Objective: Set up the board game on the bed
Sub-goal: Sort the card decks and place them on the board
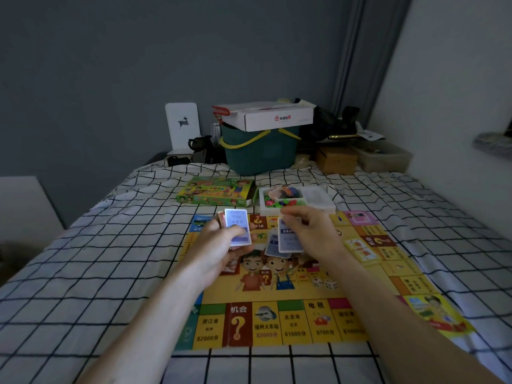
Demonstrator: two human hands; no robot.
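- The bed [83,273], under a white sheet with a black grid, fills the scene; a green tub [260,151] with a white carton on top stands at its far end.
- The game board [277,317] lies flat and unfolded on the bed, near and slightly right of centre, with its printed squares facing up.
- The green game box [216,193] lies just beyond the board's far left corner, with the white parts tray [296,202] to its right, holding coloured pieces and a pale card stack.
- The left hand [221,250] grips a small deck of blue-backed cards [237,227], thumb across the top card, held above the board's far-left part.
- The right hand [307,231] pinches one card [289,238] by its upper edge, letting it hang over the board's centre; another card [273,245] lies just beneath it.
- A yellow card pile [361,249] sits on the board's right side.
- The step in hand looks like sorting or dealing the cards into piles.
- Next, the right hand should likely lower its card squarely onto the pile below, release it, then take another from the deck.
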